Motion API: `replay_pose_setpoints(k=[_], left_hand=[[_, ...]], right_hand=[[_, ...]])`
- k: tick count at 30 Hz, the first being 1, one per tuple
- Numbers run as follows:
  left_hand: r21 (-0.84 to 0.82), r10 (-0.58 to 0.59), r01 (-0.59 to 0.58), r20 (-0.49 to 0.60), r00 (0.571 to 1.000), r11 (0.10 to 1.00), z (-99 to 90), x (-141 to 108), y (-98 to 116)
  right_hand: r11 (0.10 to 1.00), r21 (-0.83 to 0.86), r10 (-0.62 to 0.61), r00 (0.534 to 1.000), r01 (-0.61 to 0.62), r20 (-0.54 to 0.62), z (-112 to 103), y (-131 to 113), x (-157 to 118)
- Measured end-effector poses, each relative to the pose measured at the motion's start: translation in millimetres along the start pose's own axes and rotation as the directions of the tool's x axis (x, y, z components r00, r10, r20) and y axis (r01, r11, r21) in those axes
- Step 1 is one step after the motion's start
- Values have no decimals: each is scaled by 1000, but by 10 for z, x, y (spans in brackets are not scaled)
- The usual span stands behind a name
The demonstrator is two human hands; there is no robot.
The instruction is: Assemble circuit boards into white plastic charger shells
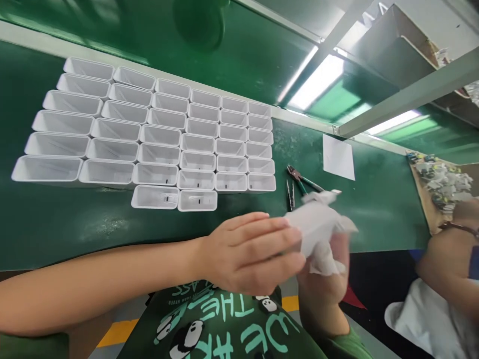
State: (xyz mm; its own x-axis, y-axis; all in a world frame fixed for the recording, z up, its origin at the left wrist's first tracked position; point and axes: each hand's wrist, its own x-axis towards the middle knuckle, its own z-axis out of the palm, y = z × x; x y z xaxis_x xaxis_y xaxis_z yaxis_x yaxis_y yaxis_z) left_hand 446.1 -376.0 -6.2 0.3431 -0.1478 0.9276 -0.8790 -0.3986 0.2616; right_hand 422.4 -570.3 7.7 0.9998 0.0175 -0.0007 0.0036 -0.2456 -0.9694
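In front of my chest, both hands meet at a blurred, crumpled white piece that looks like cloth or soft paper. My left hand reaches across from the left, its fingers side by side and closed against the near side of the white piece. Behind and below it, my right hand grips the same piece; its fingers are mostly hidden. White material also covers part of that hand. Just beyond lie green-handled pliers and dark tweezers.
Rows of white plastic bins fill the left of the green table. Two nearer bins hold small parts. A white paper sheet lies right, before a box of small pieces. Another person's arm is at far right.
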Motion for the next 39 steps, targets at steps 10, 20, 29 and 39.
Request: replay_pose_setpoints(k=[10,20,29,39], left_hand=[[-320,-228,209,-23,973,924,0,-4,-99],[-282,-216,202,-21,976,938,2,-5,-99],[-98,97,-93,37,995,991,3,-114,-88],[39,112,-122,186,976,992,5,-83,-111]], right_hand=[[288,741,387,781,-607,490,296,-405,216],[280,626,338,685,-728,646,165,-401,347],[979,188,41,983,-75,180,-96,-737,2287],[734,-636,-228,969,239,101,67,-236,3551]])
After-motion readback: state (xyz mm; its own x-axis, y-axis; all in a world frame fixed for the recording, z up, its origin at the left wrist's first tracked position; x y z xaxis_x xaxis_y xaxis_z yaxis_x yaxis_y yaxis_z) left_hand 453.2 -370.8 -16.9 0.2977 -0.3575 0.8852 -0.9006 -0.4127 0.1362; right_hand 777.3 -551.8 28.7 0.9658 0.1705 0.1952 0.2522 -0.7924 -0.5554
